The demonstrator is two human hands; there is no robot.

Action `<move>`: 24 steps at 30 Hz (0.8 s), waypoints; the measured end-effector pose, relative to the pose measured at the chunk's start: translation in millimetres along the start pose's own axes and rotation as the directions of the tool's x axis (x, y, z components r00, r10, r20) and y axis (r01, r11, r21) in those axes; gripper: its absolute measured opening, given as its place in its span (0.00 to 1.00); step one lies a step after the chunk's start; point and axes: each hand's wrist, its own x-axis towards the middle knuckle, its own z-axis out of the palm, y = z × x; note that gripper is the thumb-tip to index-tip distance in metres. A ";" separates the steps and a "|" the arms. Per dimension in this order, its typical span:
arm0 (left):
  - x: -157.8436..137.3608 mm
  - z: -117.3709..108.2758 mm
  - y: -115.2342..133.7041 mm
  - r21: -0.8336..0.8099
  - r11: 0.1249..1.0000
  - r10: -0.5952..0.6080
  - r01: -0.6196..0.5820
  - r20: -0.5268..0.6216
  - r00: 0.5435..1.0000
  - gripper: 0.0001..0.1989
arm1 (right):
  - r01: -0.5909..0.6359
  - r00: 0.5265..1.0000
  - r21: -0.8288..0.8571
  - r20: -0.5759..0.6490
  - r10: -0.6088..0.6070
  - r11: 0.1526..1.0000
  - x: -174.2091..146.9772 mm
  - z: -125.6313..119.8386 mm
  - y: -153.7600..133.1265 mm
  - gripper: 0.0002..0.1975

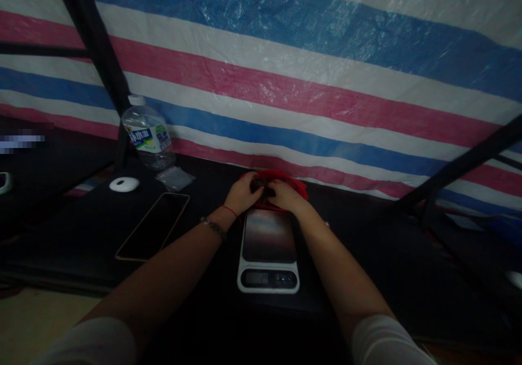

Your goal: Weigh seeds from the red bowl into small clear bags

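Behind a white kitchen scale, both hands reach into something red, a bag or shallow basin, holding dark brown pieces. My left hand is at its left side, fingers curled in over the dark contents. From the right, my right hand meets it with its fingers bent inward and the tips hidden. What the fingers grip is too dark to make out. The scale's dark plate is bare, and its display at the near end is unreadable.
To the left lie a phone, a white oval object and a small clear plastic bag. A large clear bottle stands behind them. Striped sheeting rises behind the black table, with dark frame bars at both sides.
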 end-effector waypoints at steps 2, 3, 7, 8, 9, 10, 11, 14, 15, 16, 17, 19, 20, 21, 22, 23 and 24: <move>0.2 -1.0 0.6 0.002 1.000 0.003 -0.003 -0.012 1.000 0.20 | 0.033 0.999 0.014 -0.001 -0.033 0.999 0.1 2.0 -1.1 0.17; 0.2 -1.5 1.0 0.006 1.000 0.005 -0.005 -0.018 1.000 0.21 | 0.049 0.999 0.017 -0.001 -0.049 0.999 0.4 2.8 -1.8 0.17; -0.1 -2.9 2.6 0.011 1.000 0.003 -0.002 -0.020 1.000 0.21 | 0.071 0.997 -0.010 -0.013 -0.072 0.997 1.2 2.1 -4.4 0.15; -0.2 -3.1 2.8 0.011 1.000 -0.002 0.002 -0.021 1.000 0.21 | 0.069 0.997 -0.023 -0.016 -0.070 0.997 1.2 1.1 -4.8 0.15; -0.2 -3.2 2.8 0.011 1.000 -0.003 0.003 -0.022 1.000 0.21 | 0.065 0.998 -0.034 -0.016 -0.065 0.997 1.1 -0.1 -5.0 0.14; -0.1 -3.1 2.5 0.012 1.000 -0.003 0.003 -0.021 1.000 0.21 | 0.061 0.998 -0.042 -0.014 -0.061 0.997 1.0 -1.4 -4.8 0.14; -0.1 -3.0 2.0 0.015 1.000 -0.001 0.001 -0.021 1.000 0.21 | 0.056 0.998 -0.046 -0.013 -0.057 0.997 0.8 -2.8 -4.3 0.14; 0.1 -1.9 -0.4 0.031 0.999 0.022 -0.022 -0.010 1.000 0.22 | 0.034 0.999 -0.044 -0.040 -0.036 0.998 0.1 -7.1 -0.4 0.12; 0.1 -1.4 -1.1 0.042 0.999 0.034 -0.034 0.000 0.999 0.23 | 0.027 0.998 -0.036 -0.056 -0.029 0.999 -0.2 -8.6 1.4 0.12; 0.1 -0.9 -1.7 0.057 0.997 0.046 -0.046 0.014 0.999 0.23 | 0.016 0.997 -0.026 -0.078 -0.018 1.000 -0.4 -10.2 3.3 0.11; 0.0 -0.6 -2.0 0.074 0.996 0.054 -0.057 0.034 0.998 0.23 | 0.003 0.994 -0.012 -0.106 -0.004 1.000 -0.6 -11.7 5.1 0.11; -0.2 -0.3 -1.7 0.108 0.991 0.064 -0.072 0.079 0.995 0.22 | -0.024 0.981 0.027 -0.192 0.029 0.999 -0.6 -14.5 7.6 0.10; -0.3 -0.4 -1.1 0.123 0.989 0.066 -0.078 0.098 0.993 0.21 | -0.033 0.968 0.050 -0.248 0.045 0.998 -0.5 -15.7 8.1 0.10; -0.3 -0.6 -0.4 0.134 0.987 0.069 -0.084 0.112 0.991 0.21 | -0.033 0.952 0.077 -0.302 0.055 0.997 -0.3 -16.8 7.8 0.10; -0.3 -0.8 0.4 0.142 0.986 0.071 -0.088 0.122 0.990 0.20 | -0.021 0.935 0.105 -0.350 0.057 0.994 0.0 -17.7 6.8 0.09; -0.4 -1.0 1.3 0.148 0.985 0.072 -0.091 0.128 0.989 0.21 | -0.001 0.922 0.131 -0.383 0.051 0.991 0.2 -18.5 5.0 0.09; -0.4 -1.2 2.2 0.153 0.984 0.071 -0.092 0.134 0.988 0.21 | 0.025 0.914 0.153 -0.405 0.039 0.988 0.4 -19.0 2.6 0.09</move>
